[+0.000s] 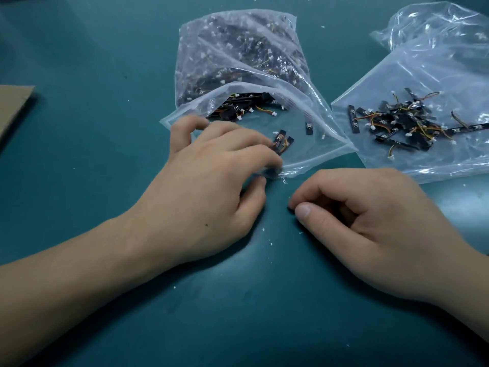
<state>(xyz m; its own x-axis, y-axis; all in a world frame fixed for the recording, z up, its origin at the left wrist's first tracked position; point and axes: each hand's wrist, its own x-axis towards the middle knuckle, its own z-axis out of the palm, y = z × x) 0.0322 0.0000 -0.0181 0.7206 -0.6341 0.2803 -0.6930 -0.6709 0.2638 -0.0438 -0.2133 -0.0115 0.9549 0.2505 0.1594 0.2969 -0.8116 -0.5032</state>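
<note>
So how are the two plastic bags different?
The middle bag bulges, packed with black parts; the right bag lies flatter with only a small heap. The left hand pinches some at the middle bag's mouth; no hand reaches into the right bag. Both are clear plastic.

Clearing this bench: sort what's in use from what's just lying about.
In use: left hand gripping strips, full bag, likely the pile on the flat bag.
Lying about: cardboard, white crumbs.
</note>
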